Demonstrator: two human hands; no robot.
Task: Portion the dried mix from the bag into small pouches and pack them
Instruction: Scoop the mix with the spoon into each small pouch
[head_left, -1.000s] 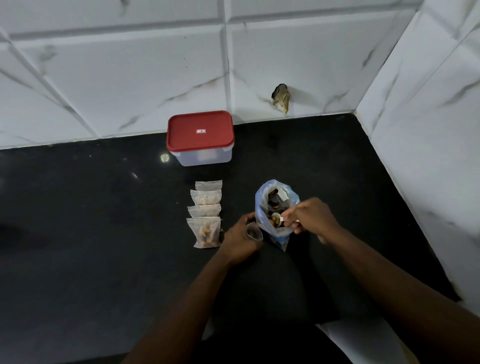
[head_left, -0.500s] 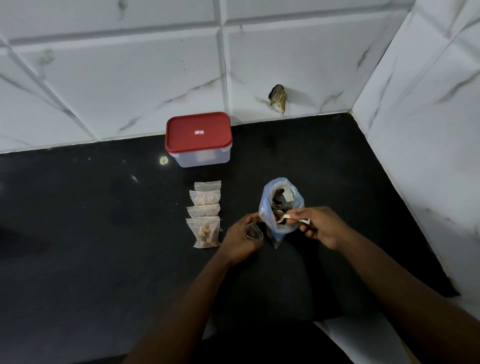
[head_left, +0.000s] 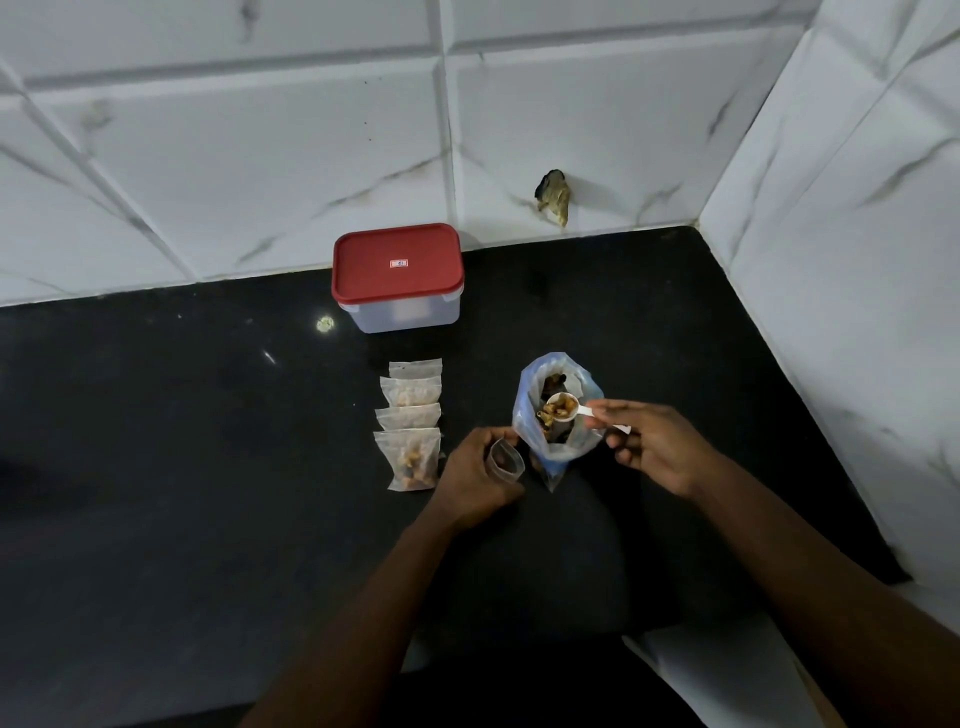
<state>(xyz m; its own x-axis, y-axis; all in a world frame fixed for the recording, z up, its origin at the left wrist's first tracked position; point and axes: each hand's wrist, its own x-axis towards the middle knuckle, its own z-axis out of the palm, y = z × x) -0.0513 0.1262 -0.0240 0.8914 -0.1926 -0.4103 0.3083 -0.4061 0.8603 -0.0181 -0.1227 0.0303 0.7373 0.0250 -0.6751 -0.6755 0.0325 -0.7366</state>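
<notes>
An open blue-tinted plastic bag of dried mix stands on the black counter. My right hand pinches the handle of a small white scoop, which is heaped with mix and raised over the bag's mouth. Just left of the bag, my left hand grips a small clear pouch with its mouth held open. Several filled small pouches lie in an overlapping row to the left of my left hand.
A clear container with a red lid stands shut by the back wall, behind the pouch row. White marble-look tiles form the back and right walls. The black counter stretches to the left. A dark chipped spot marks the back wall.
My right hand has lifted the scoop out of the bag with a load of mix. The left hand has kept the open pouch beside the bag.
</notes>
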